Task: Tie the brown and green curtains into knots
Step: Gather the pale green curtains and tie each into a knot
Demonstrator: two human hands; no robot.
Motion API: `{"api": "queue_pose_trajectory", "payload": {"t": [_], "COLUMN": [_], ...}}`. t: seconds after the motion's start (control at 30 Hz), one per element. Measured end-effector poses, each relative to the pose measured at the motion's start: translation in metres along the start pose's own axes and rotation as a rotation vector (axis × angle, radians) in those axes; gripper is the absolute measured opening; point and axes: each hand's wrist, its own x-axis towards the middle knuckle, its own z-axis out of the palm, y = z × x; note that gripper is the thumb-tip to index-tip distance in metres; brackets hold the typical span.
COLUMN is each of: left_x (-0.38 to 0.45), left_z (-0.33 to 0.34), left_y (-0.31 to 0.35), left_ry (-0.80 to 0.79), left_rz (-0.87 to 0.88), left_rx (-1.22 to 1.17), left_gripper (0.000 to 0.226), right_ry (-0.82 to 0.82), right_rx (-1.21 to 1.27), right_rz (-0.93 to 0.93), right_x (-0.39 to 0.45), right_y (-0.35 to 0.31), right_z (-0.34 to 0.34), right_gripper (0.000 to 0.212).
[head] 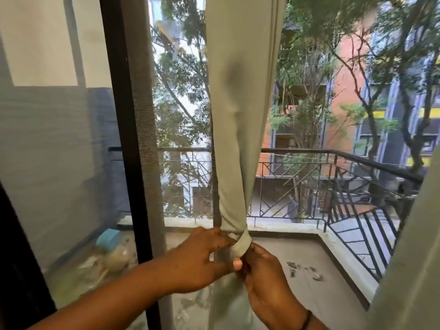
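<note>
Green curtain hanging straight down in the middle of the open doorway, gathered narrow toward the bottom so the cloth can be turned round itself. Wrap of the knot already formed at the level of the balcony ledge, probably kept low there because hands reach it easily and the long part above stays free. Left hand pressed against the left side of the wrap, fingers curled into the fold and thumb stretched below it: a closed grip on the green cloth, seemingly to stop the loop from sliding. Right hand just beneath and to the right, fingertips pinching the same curtain under the wrap, likely to pull the tail through and tighten.

Hard to tell whether the knot is fully pulled tight, since both hands cover its lower half. Tail of the curtain below the hands partly hidden and blurred. Brown curtain not clearly identifiable; only a dark sheer mesh panel beside the black door frame, and a pale strip of cloth cut off at the right edge, colour uncertain. Objects behind the mesh at lower left too blurred to name.
</note>
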Motion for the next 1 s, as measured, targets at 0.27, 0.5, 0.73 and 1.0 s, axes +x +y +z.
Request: {"api": "queue_pose_trajectory", "payload": {"t": [0.27,0.5,0.73,1.0], "left_x": [-0.045,-0.041,-0.028,-0.021], "left_z": [0.015,0.013,0.018,0.01], "left_y": [-0.014,-0.025,-0.007,0.01], "left_ry": [0.177,0.423,0.95,1.023], "left_rz": [-0.075,-0.018,-0.268,-0.294], "left_rx": [0.075,0.161,-0.667,-1.013], "left_gripper": [0.045,0.042,0.025,0.028], "right_ry": [-0.395,-0.356,0.1,-0.335], "right_rx": [0.37,0.135,-0.552,-0.716], "right_rz": [0.242,0.152,-0.389,-0.092], "right_x": [0.012,0.015,0.009,0.051], "right_y": [0.013,0.008,0.034,0.07], "right_z": [-0.002,0.014,0.029,0.014], "right_gripper": [0.065,0.035,0.063,0.072]}}
